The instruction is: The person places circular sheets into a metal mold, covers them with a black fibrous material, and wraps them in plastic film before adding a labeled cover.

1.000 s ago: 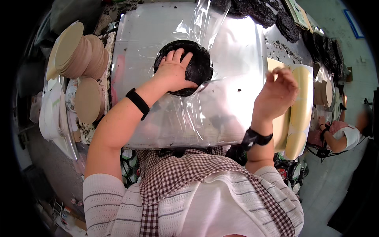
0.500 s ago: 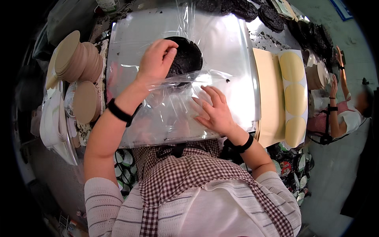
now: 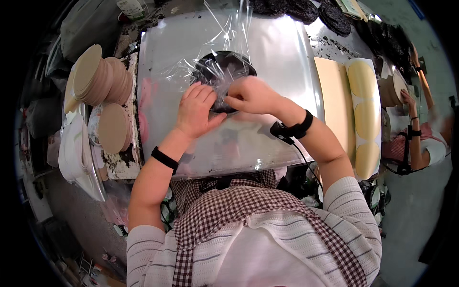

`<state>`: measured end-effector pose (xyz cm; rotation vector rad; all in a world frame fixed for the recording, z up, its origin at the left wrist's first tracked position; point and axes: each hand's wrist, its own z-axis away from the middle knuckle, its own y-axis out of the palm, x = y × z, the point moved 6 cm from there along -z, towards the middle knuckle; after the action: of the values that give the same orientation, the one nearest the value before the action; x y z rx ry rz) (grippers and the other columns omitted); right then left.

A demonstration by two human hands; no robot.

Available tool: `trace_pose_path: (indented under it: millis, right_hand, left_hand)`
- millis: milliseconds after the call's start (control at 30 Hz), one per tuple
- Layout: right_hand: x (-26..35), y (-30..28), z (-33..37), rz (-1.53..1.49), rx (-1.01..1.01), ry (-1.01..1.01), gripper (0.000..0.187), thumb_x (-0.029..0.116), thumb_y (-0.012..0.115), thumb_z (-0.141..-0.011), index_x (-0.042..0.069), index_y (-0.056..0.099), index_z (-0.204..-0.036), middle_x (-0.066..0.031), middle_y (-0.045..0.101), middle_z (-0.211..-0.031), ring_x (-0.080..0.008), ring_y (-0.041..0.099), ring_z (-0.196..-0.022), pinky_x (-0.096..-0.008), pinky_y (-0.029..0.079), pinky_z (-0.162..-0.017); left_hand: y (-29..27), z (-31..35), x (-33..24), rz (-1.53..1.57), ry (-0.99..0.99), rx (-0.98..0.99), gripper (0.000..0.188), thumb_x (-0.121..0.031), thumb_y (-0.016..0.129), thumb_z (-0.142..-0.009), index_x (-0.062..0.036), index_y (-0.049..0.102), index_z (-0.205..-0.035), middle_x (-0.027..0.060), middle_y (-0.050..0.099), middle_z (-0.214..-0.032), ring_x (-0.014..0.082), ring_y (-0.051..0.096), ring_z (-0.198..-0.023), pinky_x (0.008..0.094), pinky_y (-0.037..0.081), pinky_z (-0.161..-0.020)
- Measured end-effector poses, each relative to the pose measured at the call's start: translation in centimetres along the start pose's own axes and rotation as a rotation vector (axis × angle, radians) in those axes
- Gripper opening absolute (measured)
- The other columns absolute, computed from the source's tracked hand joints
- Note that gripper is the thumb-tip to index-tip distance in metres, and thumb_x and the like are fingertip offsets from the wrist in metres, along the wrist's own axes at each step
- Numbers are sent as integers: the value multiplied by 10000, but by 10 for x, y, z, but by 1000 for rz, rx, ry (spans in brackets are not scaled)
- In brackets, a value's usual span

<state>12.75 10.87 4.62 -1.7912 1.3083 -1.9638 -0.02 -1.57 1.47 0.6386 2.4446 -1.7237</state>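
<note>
A round, flat black cake [image 3: 203,71] lies on the silvery sheet [image 3: 282,57] in front of me, its exact kind unclear. Clear plastic film [image 3: 228,33] is folded over it, crumpled across the middle and stretching up beyond its far side. My left hand [image 3: 197,111] rests along the cake's near left edge, fingers extended and thumb apart, touching the film. At the near right of the cake, my right hand [image 3: 254,96] is closed, with the gathered film pinched between thumb and fingers. Part of the near rim is hidden by both hands.
Brown cardboard discs [image 3: 88,79] are stacked at the left, another stack [image 3: 114,128] nearer. On the right lie tan paper sheets [image 3: 332,110] and a strip of yellow round stickers [image 3: 367,119]. More black cakes [image 3: 334,19] sit at the back right. A co-worker [image 3: 420,143] is far right.
My right hand has moved up and left to the cake and closed on the film. My left hand has come down toward me, flattening out. The film is now bunched over the cake.
</note>
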Motion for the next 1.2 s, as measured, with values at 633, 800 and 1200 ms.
trace_pose_path:
  millis: [633, 800, 1200]
  right_hand:
    - [-23, 58, -4, 166, -21, 45, 228, 169, 677, -949, -6, 578, -1057, -215, 639, -980, -433, 662, -885, -499, 562, -806]
    - [22, -9, 23, 217, -96, -118, 236, 175, 833, -821, 50, 659, -921, -149, 648, -958, -343, 676, -913, -436, 566, -791]
    - [-34, -8, 21, 171, 232, -404, 396, 185, 778, -862, 172, 785, -1259, 29, 733, -1340, -328, 492, -1486, -643, 101, -1313]
  left_hand:
    - [-12, 36, 145, 782, -643, -563, 566, -86, 608, -1045, 0, 470, -1587, 173, 558, -1571, 320, 424, -1529, 426, 331, -1271]
    - [29, -25, 69, 672, -512, -239, 482, -122, 640, -1025, -94, 614, -1506, 170, 603, -1530, 351, 399, -1553, 444, 285, -1292]
    - [-13, -48, 5, 49, 135, -302, 274, -137, 757, -814, -127, 804, -1084, 20, 714, -1284, 296, 625, -1280, 436, 567, -994]
